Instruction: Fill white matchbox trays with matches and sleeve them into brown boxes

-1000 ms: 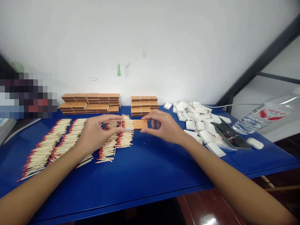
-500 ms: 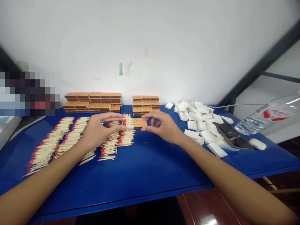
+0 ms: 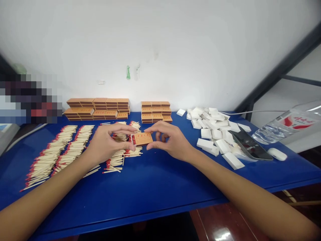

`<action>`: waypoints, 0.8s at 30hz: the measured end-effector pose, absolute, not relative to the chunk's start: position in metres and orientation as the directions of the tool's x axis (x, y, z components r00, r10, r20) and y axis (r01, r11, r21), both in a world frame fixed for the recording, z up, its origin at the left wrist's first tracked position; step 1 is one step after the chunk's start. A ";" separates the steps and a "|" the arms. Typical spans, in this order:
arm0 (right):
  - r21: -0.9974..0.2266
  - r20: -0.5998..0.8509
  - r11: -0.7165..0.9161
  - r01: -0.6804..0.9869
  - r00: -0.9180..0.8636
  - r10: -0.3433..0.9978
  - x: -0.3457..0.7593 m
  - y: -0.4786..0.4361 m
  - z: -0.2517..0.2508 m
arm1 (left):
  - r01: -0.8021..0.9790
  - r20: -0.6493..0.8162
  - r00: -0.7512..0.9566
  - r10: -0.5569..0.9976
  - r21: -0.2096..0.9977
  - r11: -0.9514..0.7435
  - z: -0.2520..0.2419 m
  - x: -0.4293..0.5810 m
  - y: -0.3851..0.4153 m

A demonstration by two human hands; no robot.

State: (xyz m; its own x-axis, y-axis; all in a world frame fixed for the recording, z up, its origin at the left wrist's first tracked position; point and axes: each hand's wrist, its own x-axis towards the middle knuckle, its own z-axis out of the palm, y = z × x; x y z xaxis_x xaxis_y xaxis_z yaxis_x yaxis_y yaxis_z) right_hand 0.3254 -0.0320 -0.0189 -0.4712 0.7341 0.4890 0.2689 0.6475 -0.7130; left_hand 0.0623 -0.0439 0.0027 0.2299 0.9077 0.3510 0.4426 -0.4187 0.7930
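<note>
Between my two hands is an orange matchbox sleeve (image 3: 144, 139), with a white matchbox tray (image 3: 132, 140) partly inside it. Red match heads show at the tray's exposed left end. My left hand (image 3: 105, 142) is closed, thumb and fingers pinching that end of the tray. At the opposite end, my right hand (image 3: 173, 139) grips the sleeve between thumb and fingertips, its other fingers curled. Rows of loose red-tipped matches (image 3: 67, 147) lie on the blue table (image 3: 150, 187), some below and beyond my left hand.
Stacked orange matchboxes (image 3: 105, 108) stand against the wall, with a smaller stack (image 3: 155, 112) beside them. White trays (image 3: 210, 124) lie heaped at right, near a phone (image 3: 250, 144), a white case (image 3: 277, 154) and a tilted water bottle (image 3: 286, 124).
The tray has slid rightward into the sleeve, so less of it shows. Both hands have come closer together and moved slightly down with the matchbox.
</note>
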 end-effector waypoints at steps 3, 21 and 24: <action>-0.731 0.473 0.649 0.210 -0.529 0.705 0.324 -0.037 -0.015 | 0.351 0.280 0.316 0.907 0.853 -0.386 0.003 0.061 -0.044; -0.722 0.521 0.689 0.064 -0.604 0.602 0.317 -0.052 -0.012 | 0.237 0.194 0.578 0.793 0.890 -0.390 0.001 0.063 -0.050; -0.727 0.521 0.683 0.070 -0.592 0.615 0.315 -0.052 -0.013 | 0.236 0.127 0.595 0.794 0.916 -0.323 0.003 0.063 -0.051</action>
